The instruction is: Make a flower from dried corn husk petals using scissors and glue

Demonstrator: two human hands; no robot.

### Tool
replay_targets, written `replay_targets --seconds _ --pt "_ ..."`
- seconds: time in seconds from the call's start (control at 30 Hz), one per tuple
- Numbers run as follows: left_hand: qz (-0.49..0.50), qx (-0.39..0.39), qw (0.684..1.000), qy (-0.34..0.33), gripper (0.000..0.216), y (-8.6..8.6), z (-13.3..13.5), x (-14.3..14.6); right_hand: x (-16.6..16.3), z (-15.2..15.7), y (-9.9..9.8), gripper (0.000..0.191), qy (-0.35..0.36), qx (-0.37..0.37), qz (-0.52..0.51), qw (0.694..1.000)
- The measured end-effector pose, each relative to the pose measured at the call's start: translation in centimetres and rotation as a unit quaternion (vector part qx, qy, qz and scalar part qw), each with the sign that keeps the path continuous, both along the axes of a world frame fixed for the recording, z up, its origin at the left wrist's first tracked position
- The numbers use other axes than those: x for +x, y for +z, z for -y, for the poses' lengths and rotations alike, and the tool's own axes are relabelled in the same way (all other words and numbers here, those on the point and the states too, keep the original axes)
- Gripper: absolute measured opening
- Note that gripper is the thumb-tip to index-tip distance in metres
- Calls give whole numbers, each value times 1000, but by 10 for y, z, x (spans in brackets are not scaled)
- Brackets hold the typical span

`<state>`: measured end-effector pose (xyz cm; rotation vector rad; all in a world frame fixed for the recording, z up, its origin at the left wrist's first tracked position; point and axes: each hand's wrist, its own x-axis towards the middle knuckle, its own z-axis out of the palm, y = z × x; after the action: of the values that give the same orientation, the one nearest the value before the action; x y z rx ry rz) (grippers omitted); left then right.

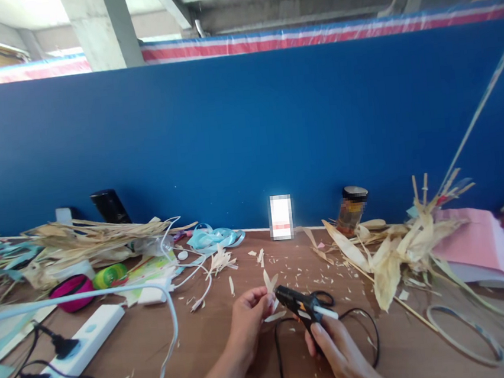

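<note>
My left hand (250, 320) pinches a small piece of pale, petal-like strips (270, 280), which look cut from dried corn husk. In my right hand (333, 344) is a black hot glue gun (299, 304), its nozzle pointing left, close to the strips. Whether the nozzle touches them I cannot tell. A white glue stick (327, 313) juts out of the gun's back end. The gun's black cord (279, 359) loops over the table below. Another pale petal (275, 316) shows just under my left fingertips.
At left are a white power strip (78, 351), a white cable (170, 315), a pink round container (71, 292) and husk strips (105, 241). Blue ribbon (214, 238) lies farther back. Dried husks (411, 245), a jar (351, 210) and pink paper (466, 239) are at right. A blue partition (246, 124) stands behind.
</note>
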<state>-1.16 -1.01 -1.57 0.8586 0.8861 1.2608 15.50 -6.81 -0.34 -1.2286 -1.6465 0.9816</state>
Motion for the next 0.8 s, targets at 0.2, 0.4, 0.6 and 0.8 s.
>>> replay_targets --seconds 0.2,0.4,0.6,0.8 --pt "15 -15 1000 1 18 -2 -1 -1 0 1 3 46 2 1 5 1000" --pt "15 -30 999 -4 19 0 0 -1 0 1 3 47 9 -1 6 1000" --pt "9 -31 999 -5 17 4 0 0 -1 2 4 46 -6 -22 -6 1000" --pt "8 -16 1000 -10 17 4 0 0 -1 0 6 48 3 -20 7 1000"
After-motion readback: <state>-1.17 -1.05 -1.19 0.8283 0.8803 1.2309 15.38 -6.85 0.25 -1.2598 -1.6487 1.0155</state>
